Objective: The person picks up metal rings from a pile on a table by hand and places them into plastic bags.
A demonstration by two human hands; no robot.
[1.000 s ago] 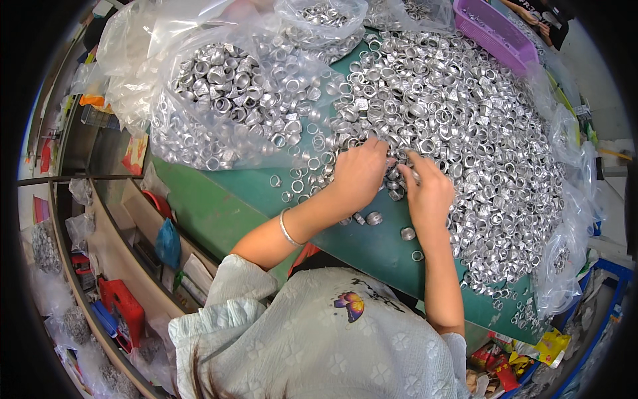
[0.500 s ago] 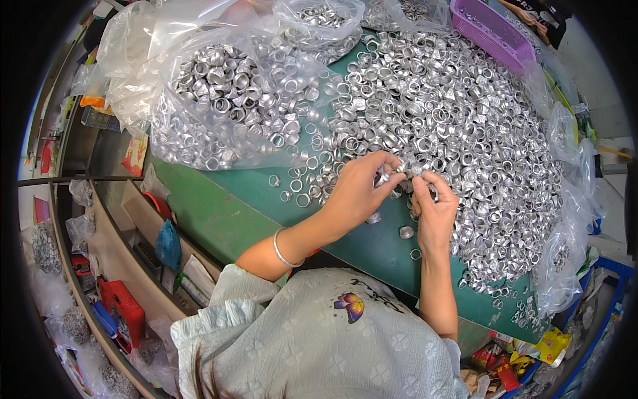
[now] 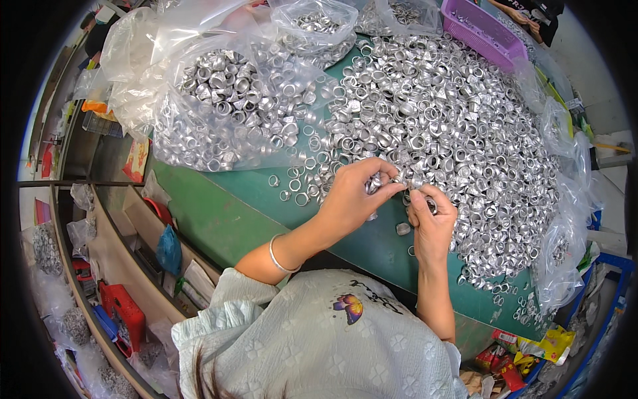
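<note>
A wide heap of silver metal rings point(image 3: 465, 126) covers the right and middle of the green table point(image 3: 359, 249). My left hand point(image 3: 362, 189) is closed around several rings, some showing between the thumb and fingers. My right hand point(image 3: 433, 216) is closed too, its thumb and forefinger pinching near the left fingertips, and a ring point(image 3: 432, 205) shows in its curled fingers. The small piece between the two sets of fingertips is too small to make out clearly. Just below the hands a single ring point(image 3: 403, 229) lies on the table.
To the left a clear plastic bag point(image 3: 193, 143) full of rings lies open, with another filled bag point(image 3: 319, 23) behind it. A purple basket point(image 3: 482, 36) stands at the far right. Beside the table are shelves on the left and a blue crate point(image 3: 621, 286) at lower right.
Both hands stay close together at nearly the same place, with the fingertips slightly shifted. The whole view has moved a little.
</note>
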